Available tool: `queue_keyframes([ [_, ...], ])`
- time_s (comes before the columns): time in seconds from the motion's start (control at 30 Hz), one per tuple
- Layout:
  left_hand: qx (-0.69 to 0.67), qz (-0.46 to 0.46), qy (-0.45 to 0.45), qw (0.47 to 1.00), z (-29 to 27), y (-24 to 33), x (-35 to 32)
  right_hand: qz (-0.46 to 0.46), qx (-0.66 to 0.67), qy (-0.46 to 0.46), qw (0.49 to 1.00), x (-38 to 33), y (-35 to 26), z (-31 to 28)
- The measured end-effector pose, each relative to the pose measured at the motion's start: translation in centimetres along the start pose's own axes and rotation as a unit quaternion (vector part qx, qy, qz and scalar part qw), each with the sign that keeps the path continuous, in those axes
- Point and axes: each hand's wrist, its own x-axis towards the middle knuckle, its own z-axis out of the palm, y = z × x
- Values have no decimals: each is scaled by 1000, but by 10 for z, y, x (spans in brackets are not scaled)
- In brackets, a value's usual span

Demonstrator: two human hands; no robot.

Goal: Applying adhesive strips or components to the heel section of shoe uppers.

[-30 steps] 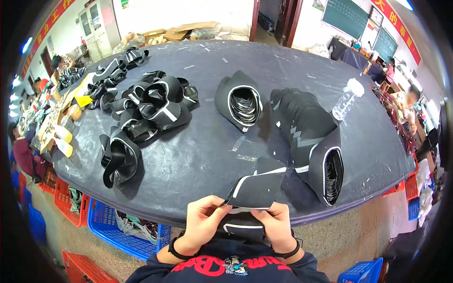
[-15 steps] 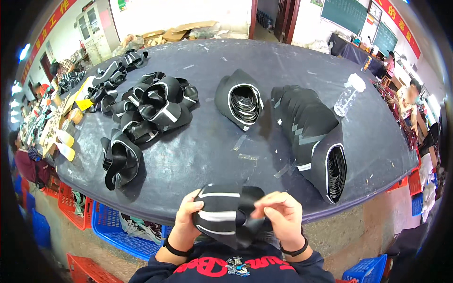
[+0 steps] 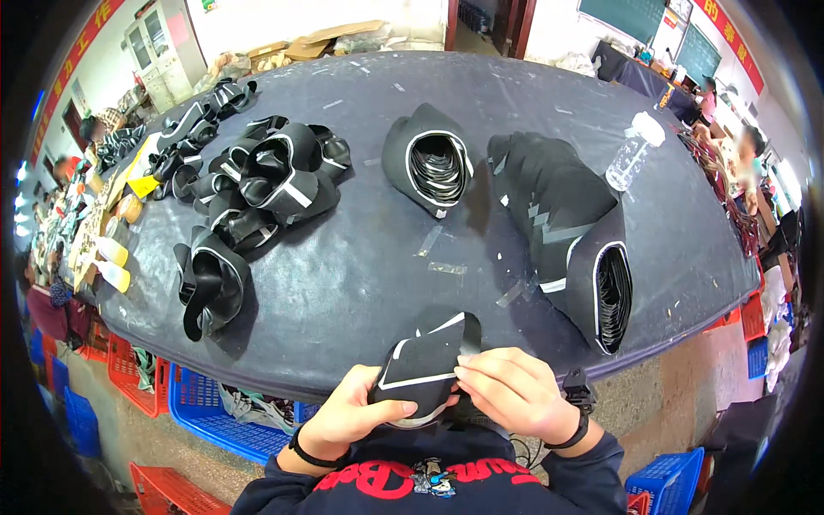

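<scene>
Close to my body, over the table's near edge, I hold a black shoe upper piece (image 3: 429,354) with white stripes along its edges. My left hand (image 3: 359,414) grips its left and lower side, thumb laid across the front. The fingers of my right hand (image 3: 513,390) pinch its right edge; the fingertips' far side is hidden. Farther off stands a nested stack of similar pieces (image 3: 429,159). Right of it lies a longer nested row (image 3: 562,223) with its open end toward me. A loose heap of pieces (image 3: 279,176) lies to the left, with a single piece (image 3: 213,283) nearer.
The dark-covered table (image 3: 360,300) bears tape scraps. A clear bottle (image 3: 633,154) stands at right, yellow-capped bottles (image 3: 113,262) at the left edge. Below are blue (image 3: 202,412) and red (image 3: 137,369) crates. Other people sit at both sides.
The piece has been turned and tilted in my hands. My right hand has come in from beside it and now pinches its edge. The view has shifted slightly.
</scene>
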Motion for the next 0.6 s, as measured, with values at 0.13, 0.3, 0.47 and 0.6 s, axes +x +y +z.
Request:
queue_keyframes([
  [0.13, 45, -20, 18, 999, 2, 4, -3, -53, -65, -38, 996, -2, -1, -6],
  [0.3, 93, -29, 15, 995, 2, 3, 1, -101, -88, -56, 989, 3, 2, -10],
  [0.47, 129, -28, 43, 990, 6, 1, 5, -117, -71, -75, 988, 7, 1, -13],
  [0.6, 476, -52, 52, 877, 10, 4, 19, -81, -72, -30, 994, 9, -3, -9],
])
